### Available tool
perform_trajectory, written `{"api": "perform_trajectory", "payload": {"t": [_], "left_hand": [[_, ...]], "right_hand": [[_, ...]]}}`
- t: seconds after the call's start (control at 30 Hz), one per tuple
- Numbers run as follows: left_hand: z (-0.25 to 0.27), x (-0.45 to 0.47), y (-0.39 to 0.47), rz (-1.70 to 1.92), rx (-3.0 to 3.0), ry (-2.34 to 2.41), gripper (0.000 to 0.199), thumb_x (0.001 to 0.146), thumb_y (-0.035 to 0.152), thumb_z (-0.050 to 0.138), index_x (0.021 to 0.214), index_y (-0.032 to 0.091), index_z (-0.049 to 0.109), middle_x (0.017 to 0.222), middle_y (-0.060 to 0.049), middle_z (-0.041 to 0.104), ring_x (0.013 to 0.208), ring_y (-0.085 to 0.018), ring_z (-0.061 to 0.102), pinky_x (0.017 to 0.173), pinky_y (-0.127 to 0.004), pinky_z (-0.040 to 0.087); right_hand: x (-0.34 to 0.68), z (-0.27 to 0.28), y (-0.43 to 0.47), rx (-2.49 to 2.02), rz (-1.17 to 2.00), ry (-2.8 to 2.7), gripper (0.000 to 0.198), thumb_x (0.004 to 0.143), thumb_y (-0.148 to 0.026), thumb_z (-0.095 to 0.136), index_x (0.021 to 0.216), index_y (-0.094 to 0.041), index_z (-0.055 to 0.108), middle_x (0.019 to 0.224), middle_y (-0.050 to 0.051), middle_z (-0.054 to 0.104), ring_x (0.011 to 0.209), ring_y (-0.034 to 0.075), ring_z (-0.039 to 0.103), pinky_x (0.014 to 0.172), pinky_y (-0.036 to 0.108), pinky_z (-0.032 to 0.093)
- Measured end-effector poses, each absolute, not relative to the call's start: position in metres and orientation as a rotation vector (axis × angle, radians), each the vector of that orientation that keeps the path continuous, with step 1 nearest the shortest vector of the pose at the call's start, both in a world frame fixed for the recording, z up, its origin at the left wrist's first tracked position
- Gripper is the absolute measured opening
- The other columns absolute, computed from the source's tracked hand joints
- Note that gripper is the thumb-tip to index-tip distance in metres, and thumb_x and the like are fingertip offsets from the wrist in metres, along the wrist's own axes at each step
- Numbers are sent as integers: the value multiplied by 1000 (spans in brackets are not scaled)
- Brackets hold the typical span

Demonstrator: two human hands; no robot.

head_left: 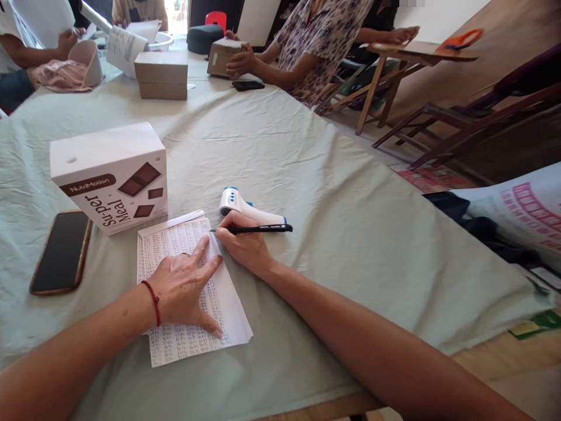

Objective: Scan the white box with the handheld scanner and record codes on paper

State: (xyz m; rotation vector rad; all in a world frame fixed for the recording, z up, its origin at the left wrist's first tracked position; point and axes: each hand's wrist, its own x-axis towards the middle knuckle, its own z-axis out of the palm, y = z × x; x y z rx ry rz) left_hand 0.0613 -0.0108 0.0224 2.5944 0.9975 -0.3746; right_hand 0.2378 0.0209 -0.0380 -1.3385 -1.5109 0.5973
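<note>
My left hand (182, 286) lies with spread fingers on a white sheet of paper (234, 327) covered in columns of small handwriting. A red cord bracelet (153, 301) circles that wrist. My right hand (243, 248) grips a black pen (267, 228), its tip at the sheet's upper right edge. Just beyond that hand lies a white and blue infrared thermometer (249, 207). Behind the paper stands a white NutriMotion box (109, 175), and to its left rests a dark smartphone (61, 251) in a brown case.
A pale green cloth (342, 234) covers the table. Towards the far end are a brown cardboard box (160, 76), a black phone (248, 85) and a pink cloth (61, 75). A person in a patterned shirt (315, 47) holds another box (219, 57). A wooden chair (464, 117) stands at right.
</note>
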Motion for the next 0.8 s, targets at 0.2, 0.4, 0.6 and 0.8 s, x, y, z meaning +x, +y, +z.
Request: {"api": "perform_trajectory", "payload": {"t": [0.2, 0.4, 0.6, 0.8], "left_hand": [[21, 59, -13, -361, 2574, 998, 108, 62, 78, 66, 148, 22, 29, 161, -22, 5, 119, -46, 55, 89, -55, 50], [24, 56, -11, -364, 2556, 1012, 97, 68, 65, 70, 147, 25, 30, 162, -20, 7, 116, -42, 59, 89, -52, 52], [24, 42, 0, -279, 2597, 917, 49, 92, 22, 45, 141, 22, 40, 161, -13, 21, 112, -27, 65, 91, -40, 53], [35, 36, 4, -186, 2568, 783, 43, 92, 22, 47, 134, 13, 49, 156, -19, 32, 120, -24, 60, 98, -34, 47]], "right_hand": [[249, -17, 7, -1181, 253, -1791, 8, 82, -17, 51, 78, -20, 57, 71, 0, 59, 65, 14, 53, 63, 27, 41], [257, 20, -35, -1242, -173, -2619, 18, 84, -5, 53, 75, -18, 63, 72, 4, 59, 64, 16, 50, 61, 30, 30], [238, 30, -56, -1367, -5, -2925, 20, 83, -1, 56, 71, -15, 63, 76, 8, 60, 71, 17, 51, 65, 31, 28], [226, 14, -55, -1017, 122, -2878, 14, 92, -11, 53, 84, -15, 64, 88, 7, 61, 77, 17, 50, 74, 33, 32]]}}
